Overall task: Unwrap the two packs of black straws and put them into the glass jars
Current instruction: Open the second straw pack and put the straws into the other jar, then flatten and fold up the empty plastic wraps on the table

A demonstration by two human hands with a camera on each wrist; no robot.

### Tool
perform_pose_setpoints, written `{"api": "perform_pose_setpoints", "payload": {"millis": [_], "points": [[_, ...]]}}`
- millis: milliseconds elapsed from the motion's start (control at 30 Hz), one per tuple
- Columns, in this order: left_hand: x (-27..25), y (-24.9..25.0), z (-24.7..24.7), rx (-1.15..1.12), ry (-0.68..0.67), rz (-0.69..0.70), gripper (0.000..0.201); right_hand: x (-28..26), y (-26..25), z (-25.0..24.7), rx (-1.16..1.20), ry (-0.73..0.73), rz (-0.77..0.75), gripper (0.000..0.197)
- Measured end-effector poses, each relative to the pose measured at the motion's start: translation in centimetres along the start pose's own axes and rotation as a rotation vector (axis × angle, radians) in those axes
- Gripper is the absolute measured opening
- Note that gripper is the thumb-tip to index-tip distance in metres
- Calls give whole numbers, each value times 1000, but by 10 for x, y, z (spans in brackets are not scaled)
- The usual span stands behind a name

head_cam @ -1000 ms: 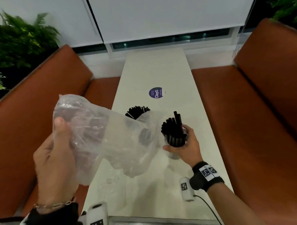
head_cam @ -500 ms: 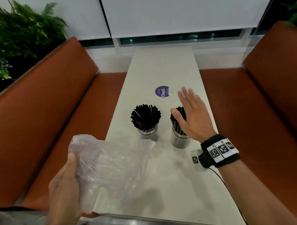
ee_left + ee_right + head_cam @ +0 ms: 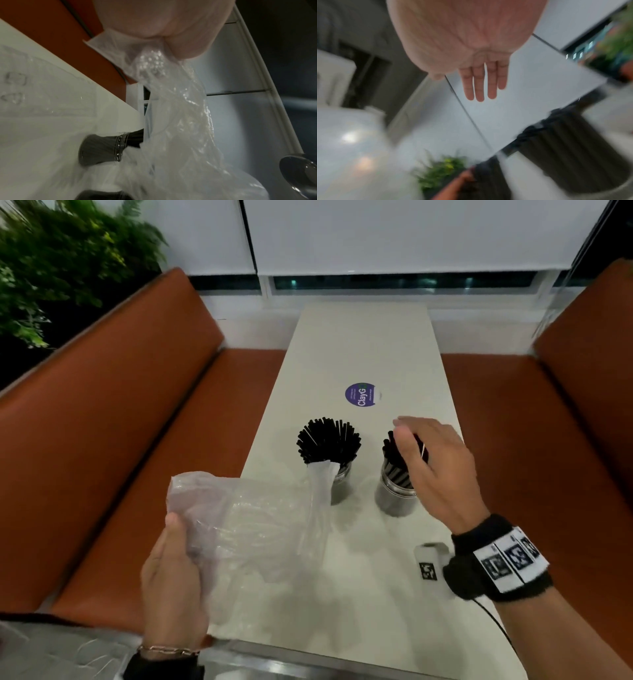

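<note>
Both glass jars stand on the tabletop (image 3: 349, 344), side by side; left jar (image 3: 340, 477) holds a fanned bunch of black straws (image 3: 328, 441); right jar (image 3: 394, 494) holds a tighter bunch (image 3: 394, 460), partly hidden behind our right hand (image 3: 435, 470). Right hand hovers over the right jar's straw tips, fingers straight and spread per the right wrist view, holding nothing; whether it touches the tips we cannot tell. Left hand (image 3: 171, 580) pinches the empty clear plastic wrapper (image 3: 253, 518) at one end, thumb on top; the other end droops toward the left jar and overlaps it in the head view. We judge both packs unwrapped and loaded; only tidying left. Handling: straws light, thin, stiff enough to stand but easy to scatter or tip out; best patted on the tips with a flat palm or gathered round the bundle. Jars look fragile and tip-prone; steady them by the wall. Wrapper is soft, slippery, weightless; crumple it to keep hold.
</note>
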State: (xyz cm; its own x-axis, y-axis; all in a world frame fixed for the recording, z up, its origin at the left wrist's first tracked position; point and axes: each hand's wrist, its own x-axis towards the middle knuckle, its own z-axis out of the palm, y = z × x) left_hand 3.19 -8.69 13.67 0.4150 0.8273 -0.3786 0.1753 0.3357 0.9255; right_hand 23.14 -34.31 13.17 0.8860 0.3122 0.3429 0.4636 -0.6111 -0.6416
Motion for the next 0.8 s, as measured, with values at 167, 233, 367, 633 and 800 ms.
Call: {"api": "perform_pose_setpoints", "payload": {"millis": [167,233,367,633,800], "points": [[6,-12,-7,-161,-61,-23,46,-81,-81,13,674,-623,339,78],[8,-19,-8,-225,-86,-21,60,-99,-90,30,703,-670,340,63],[-7,-22,-6,-166,-166,53,61,-101,-86,48,869,-629,414,23],[15,-52,-54,451,-18,429,51,-94,-37,15,632,-641,229,10],[23,-81,-68,262,-187,144,51,-113,-27,13,825,-899,300,19]]}}
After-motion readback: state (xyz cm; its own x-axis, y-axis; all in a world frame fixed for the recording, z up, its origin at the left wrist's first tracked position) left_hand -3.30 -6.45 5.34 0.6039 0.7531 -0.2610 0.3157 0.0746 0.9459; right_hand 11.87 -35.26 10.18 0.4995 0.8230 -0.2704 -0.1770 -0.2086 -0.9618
